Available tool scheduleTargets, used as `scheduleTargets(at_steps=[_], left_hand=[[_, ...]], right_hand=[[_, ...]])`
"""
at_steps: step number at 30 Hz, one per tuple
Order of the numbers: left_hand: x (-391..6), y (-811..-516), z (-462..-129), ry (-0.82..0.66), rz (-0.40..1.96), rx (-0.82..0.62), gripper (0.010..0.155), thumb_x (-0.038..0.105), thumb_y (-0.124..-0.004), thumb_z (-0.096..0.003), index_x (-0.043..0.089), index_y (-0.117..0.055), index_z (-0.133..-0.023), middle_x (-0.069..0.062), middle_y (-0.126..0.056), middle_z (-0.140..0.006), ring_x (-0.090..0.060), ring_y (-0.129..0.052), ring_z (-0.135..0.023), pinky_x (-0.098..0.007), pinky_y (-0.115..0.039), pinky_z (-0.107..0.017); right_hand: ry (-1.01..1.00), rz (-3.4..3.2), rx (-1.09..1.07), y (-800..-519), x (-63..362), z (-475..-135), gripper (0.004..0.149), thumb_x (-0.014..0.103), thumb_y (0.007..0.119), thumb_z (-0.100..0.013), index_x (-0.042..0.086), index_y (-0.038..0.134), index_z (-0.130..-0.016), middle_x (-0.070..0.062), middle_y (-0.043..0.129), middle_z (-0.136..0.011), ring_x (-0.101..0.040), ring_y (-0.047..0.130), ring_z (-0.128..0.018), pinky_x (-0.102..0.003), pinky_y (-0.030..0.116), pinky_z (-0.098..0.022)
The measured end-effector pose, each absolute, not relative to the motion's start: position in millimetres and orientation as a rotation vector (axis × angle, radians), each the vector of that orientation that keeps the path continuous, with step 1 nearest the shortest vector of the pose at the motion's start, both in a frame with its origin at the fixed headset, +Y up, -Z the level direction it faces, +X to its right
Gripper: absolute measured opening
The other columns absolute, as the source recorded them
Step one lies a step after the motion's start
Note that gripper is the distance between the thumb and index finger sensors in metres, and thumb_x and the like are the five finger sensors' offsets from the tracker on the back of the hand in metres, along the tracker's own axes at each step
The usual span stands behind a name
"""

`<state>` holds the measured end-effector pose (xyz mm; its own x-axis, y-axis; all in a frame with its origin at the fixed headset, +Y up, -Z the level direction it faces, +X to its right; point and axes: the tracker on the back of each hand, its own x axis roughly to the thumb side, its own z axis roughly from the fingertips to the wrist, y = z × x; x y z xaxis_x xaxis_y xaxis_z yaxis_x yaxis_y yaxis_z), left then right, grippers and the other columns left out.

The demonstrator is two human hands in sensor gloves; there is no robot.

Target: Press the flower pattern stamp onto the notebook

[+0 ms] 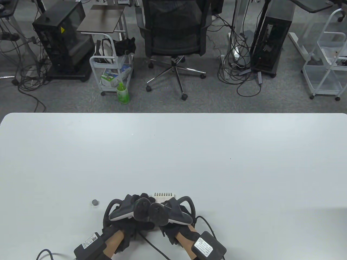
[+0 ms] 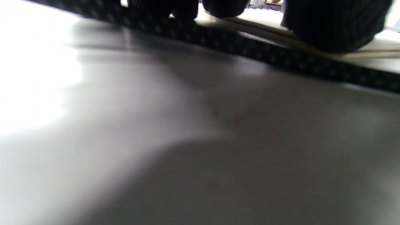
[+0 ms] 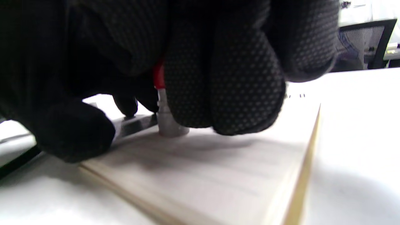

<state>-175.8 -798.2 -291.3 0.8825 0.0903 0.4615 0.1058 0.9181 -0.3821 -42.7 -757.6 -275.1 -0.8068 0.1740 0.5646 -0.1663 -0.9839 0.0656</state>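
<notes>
A: Stamp (image 3: 167,120) sits upright on the open notebook (image 3: 218,178), grey base flat on the page, red bit showing higher up betw. the glove fingers.

B: Which hand has it?

A: Right hand (image 3: 175,62). Fingers (image 3: 247,90) wrapped close round the stamp body, pinching it from both sides, tips almost on the paper. From the table view the right hand (image 1: 173,216) is at the near edge of the table (image 1: 173,151), centre, w/ its tracker on top.

B: And the left?

A: Left hand (image 1: 130,214) just beside the right, trackers nearly touching. Left wrist view is v. blurry: dark fingertips (image 2: 331,28) appear to rest on the notebook (image 2: 368,57) along its dark dotted edge. Can't tell if the fingers are spread or curled, tracker hides them from above.

B: Notebook position?

A: Mostly under both hands. Only the far end w/ the white spiral binding (image 1: 164,194) sticks out beyond the fingers in the table view. Lies flat, pages cream, lined.

B: Anything else on the table?

A: Small grey round cap (image 1: 95,202) left of the left hand, apart from it. Beyond the table: office chair (image 1: 174,32), green bottle (image 1: 122,93) on the floor by a white cart (image 1: 111,67).
</notes>
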Motion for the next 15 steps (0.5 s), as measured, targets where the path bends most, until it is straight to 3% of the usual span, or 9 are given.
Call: scheduleTargets(at_steps=[9, 15], left_hand=[[-176, -798, -291, -0.493, -0.009, -0.412, 0.090, 0.063, -0.070, -0.0338, 0.022, -0.038, -0.107, -0.010, -0.032, -0.112, -0.038, -0.039, -0.099, -0.061, -0.047, -0.066], [-176, -798, -291, -0.493, -0.009, -0.412, 0.090, 0.063, -0.070, -0.0339, 0.022, -0.038, -0.107, -0.010, -0.032, -0.112, -0.038, -0.039, -0.099, -0.061, -0.047, -0.066]], right_hand=[[-0.093, 2.764, 0.811, -735, -17, -277, 0.045, 0.032, 0.086, -0.039, 0.018, 0.087, -0.082, -0.014, 0.100, -0.061, -0.031, 0.107, -0.044, -0.054, 0.081, -0.047], [-0.052, 2.772, 0.778, -737, -1, -280, 0.044, 0.032, 0.088, -0.038, 0.017, 0.089, -0.080, -0.014, 0.100, -0.059, -0.031, 0.106, -0.042, -0.055, 0.080, -0.047]])
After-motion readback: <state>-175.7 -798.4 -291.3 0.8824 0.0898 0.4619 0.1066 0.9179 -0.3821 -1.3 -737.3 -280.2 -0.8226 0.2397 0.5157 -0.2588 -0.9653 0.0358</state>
